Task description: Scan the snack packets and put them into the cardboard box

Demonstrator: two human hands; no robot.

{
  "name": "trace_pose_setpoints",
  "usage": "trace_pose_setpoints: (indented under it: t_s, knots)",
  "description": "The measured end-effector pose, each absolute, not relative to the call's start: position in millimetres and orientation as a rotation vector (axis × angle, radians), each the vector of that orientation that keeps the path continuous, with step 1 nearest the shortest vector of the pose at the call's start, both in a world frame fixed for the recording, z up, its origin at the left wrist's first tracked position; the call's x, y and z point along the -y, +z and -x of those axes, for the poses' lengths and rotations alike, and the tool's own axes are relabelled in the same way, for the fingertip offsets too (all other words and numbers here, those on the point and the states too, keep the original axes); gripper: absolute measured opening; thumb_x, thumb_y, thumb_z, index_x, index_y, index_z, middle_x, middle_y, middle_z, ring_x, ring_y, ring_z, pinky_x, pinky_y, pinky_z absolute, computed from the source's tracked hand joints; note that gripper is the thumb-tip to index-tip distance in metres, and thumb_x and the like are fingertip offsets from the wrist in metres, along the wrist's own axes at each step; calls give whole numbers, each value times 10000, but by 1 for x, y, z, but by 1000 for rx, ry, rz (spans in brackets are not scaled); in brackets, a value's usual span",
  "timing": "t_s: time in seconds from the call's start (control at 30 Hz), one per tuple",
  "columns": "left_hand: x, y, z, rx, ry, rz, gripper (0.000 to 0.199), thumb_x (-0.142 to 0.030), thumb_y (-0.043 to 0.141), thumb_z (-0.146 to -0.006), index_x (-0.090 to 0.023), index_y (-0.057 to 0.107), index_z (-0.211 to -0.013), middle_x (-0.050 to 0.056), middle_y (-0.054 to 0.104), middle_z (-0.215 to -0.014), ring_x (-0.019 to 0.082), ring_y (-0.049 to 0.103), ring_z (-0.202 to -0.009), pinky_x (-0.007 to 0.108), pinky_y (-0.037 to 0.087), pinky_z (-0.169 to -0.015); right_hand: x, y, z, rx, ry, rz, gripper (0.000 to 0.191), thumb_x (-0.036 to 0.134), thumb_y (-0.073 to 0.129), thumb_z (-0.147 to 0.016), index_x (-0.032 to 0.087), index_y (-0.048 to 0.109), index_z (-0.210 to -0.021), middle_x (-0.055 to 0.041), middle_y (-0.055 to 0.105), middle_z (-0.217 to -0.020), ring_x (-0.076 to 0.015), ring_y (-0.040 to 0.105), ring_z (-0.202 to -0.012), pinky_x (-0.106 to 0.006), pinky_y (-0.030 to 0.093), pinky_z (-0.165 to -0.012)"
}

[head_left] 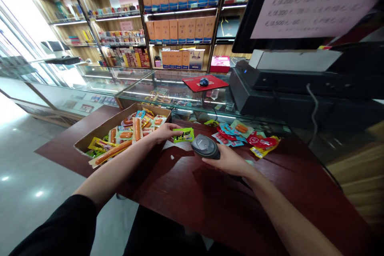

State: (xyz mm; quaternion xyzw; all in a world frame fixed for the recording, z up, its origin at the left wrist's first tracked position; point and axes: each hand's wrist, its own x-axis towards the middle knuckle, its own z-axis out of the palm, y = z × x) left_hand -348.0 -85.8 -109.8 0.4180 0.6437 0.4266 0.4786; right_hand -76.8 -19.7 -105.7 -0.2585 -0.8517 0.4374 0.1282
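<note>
My left hand [167, 133] pinches the left end of a small green snack packet [184, 135] above the table. Close to the packet's right side, my right hand [225, 158] grips a dark grey barcode scanner [205, 146] with its head toward the packet. Left of my left hand sits an open cardboard box [90, 139] full of wrapped sausages and other snack packets. A loose pile of snack packets [231, 133], red, blue, yellow and clear, lies beyond my right hand.
The dark red wooden table [168, 180] meets a glass display counter [138, 84]. On the glass lie a red mouse pad [192, 83] and a mouse [204, 82]. At right stand a monitor [240, 24] and a black cash drawer [249, 92]. Shelves of boxes [180, 30] line the back.
</note>
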Motion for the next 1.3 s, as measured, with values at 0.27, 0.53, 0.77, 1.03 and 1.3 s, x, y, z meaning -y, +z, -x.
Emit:
trace_pose_setpoints:
  t_s: [0.27,0.53,0.77,1.03,1.3]
  knots:
    - [98,-85,353,-1575,960,-1163,454,-447,821,-577,-159,726,-916,23,684,-760,108,594,-598,198,485,-497,25,-105,77,2483,1281,673,446,392,719,-742,155,651,-1113,-81,711,-1077,-280,654,-989,-374,504,-875]
    - [182,-17,427,-1908,1133,-1184,429,-475,783,-632,-171,726,-929,26,674,-744,87,557,-573,171,423,-480,36,-104,81,2490,1423,757,460,449,708,-736,148,645,-1079,-44,710,-723,-210,640,-564,-307,507,-515]
    - [209,-10,465,-2011,1279,-1143,509,-541,779,-595,-135,712,-894,53,686,-750,117,591,-619,220,460,-565,37,-101,80,2496,1346,685,465,419,722,-723,138,663,-1088,-81,735,-914,-258,687,-791,-346,548,-705]
    - [93,-52,385,-1809,960,-1503,419,-493,683,-715,-136,703,-932,37,695,-793,124,601,-663,214,442,-579,3,-92,53,2560,1208,702,490,391,731,-715,186,657,-1153,-62,715,-1091,-286,658,-1003,-374,510,-890]
    - [-31,-120,295,-1890,785,-1873,424,-338,705,-709,-158,672,-1092,77,715,-947,182,654,-810,256,486,-722,-40,-76,3,2570,1150,842,476,467,742,-701,205,687,-1095,-53,729,-1050,-282,671,-958,-370,522,-849]
